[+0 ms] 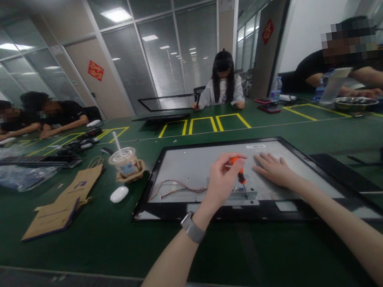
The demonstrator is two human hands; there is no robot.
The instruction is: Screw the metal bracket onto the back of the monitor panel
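Note:
A flat monitor panel lies back-up on the green table in front of me, with thin red and white wires trailing across its grey metal back. My left hand is closed round the top of an orange-handled screwdriver that stands upright on a small metal bracket near the panel's front edge. My right hand lies flat on the panel just right of the screwdriver, fingers stretched out. A watch sits on my left wrist.
A lidded drink cup with a straw, a white mouse and a brown paper bag lie to the left. Another black frame lies at the right. Several people sit round the table; a metal bowl stands far right.

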